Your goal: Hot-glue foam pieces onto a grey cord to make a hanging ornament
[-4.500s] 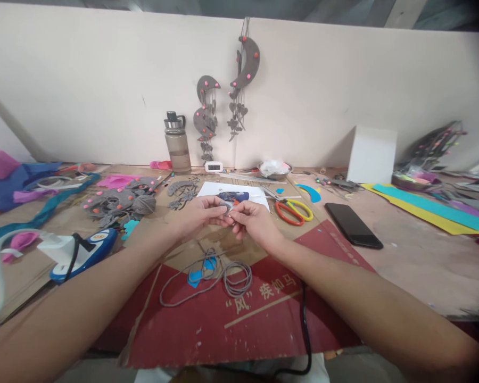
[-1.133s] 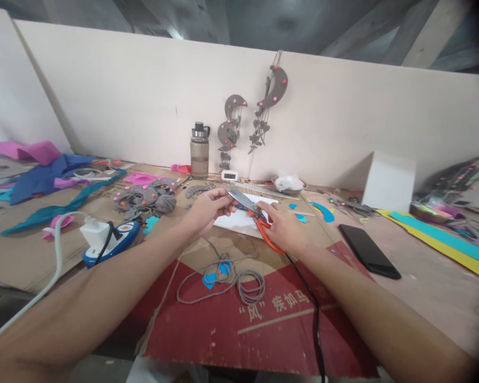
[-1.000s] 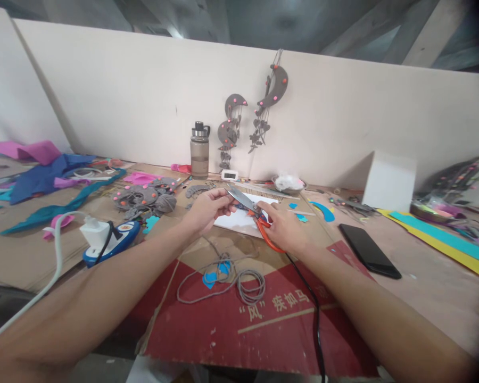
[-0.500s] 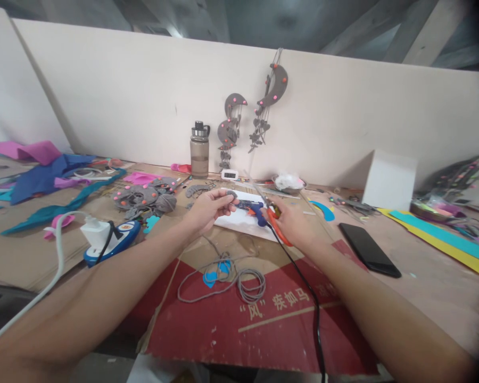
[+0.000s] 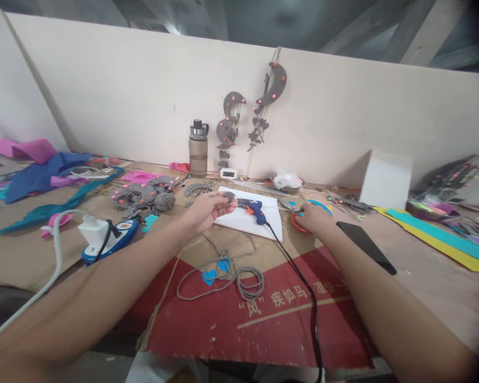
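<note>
My left hand (image 5: 208, 211) is closed, pinching a small grey felt piece (image 5: 229, 196) between thumb and fingers. Just right of it, a blue hot glue gun (image 5: 257, 211) lies on a white pad (image 5: 243, 226), its black cord running toward me. My right hand (image 5: 318, 218) is at the orange handle of the scissors (image 5: 299, 223), right of the pad and low over the table. The fingers are curled at the handle and partly hidden. Grey cord (image 5: 250, 283) lies coiled over blue scraps on the red and brown cardboard (image 5: 207, 330).
A water bottle (image 5: 198, 151) and a small digital clock (image 5: 228, 174) stand at the back. Grey moon ornaments (image 5: 277, 85) hang on the wall. A phone (image 5: 365, 246) lies at right, a power strip (image 5: 112, 242) at left, near grey felt pieces (image 5: 138, 198).
My right hand has moved right with the scissors, from over the glue gun to beside the pad. My left hand still pinches the felt piece, which shows more now.
</note>
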Demonstrator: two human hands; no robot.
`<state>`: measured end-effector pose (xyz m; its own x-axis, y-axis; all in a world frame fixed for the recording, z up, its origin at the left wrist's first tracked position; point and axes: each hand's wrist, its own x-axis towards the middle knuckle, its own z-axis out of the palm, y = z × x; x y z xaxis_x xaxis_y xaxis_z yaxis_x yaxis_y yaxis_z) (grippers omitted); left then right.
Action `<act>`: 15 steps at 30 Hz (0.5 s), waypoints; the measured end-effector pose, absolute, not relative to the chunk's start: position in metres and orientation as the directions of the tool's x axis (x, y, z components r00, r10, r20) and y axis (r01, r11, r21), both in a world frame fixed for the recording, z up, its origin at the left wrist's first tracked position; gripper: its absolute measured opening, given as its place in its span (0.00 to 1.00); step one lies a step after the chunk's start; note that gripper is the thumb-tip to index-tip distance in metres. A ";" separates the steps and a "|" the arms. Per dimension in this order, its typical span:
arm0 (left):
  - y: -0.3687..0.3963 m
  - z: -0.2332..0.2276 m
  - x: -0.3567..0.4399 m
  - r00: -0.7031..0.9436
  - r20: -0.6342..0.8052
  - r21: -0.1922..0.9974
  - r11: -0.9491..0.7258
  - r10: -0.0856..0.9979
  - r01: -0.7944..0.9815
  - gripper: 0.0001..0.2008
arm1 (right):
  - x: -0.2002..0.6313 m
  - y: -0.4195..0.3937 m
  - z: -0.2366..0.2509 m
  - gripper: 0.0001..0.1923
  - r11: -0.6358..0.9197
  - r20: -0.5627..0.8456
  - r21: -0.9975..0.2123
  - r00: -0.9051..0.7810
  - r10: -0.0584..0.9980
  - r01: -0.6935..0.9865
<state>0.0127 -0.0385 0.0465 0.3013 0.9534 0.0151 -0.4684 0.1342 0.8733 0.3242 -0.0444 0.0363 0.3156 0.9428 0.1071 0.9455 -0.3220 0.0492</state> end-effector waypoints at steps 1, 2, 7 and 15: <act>-0.039 0.047 0.013 0.301 0.010 0.871 0.140 0.954 -0.471 0.06 | 0.324 -0.044 0.036 0.22 -0.325 0.094 0.054 0.319 0.943 0.944; -0.039 0.047 0.013 0.301 0.004 0.870 0.145 0.954 -0.471 0.07 | 0.324 -0.044 0.036 0.22 -0.324 0.085 0.058 0.318 0.944 0.944; -0.039 0.048 0.012 0.305 -0.005 0.871 0.154 0.952 -0.466 0.05 | 0.321 -0.048 0.038 0.20 -0.265 0.128 0.143 0.248 0.960 0.953; -0.033 0.044 0.011 0.304 0.015 0.884 0.129 0.953 -0.449 0.04 | 0.252 -0.061 0.049 0.19 0.128 0.360 -0.256 -0.028 0.933 0.958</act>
<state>0.0109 -0.0335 0.0440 0.3040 0.9526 0.0149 -0.4487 0.1294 0.8842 0.2516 -0.0611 0.0495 -0.0279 0.9325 0.3600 0.9582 0.1276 -0.2562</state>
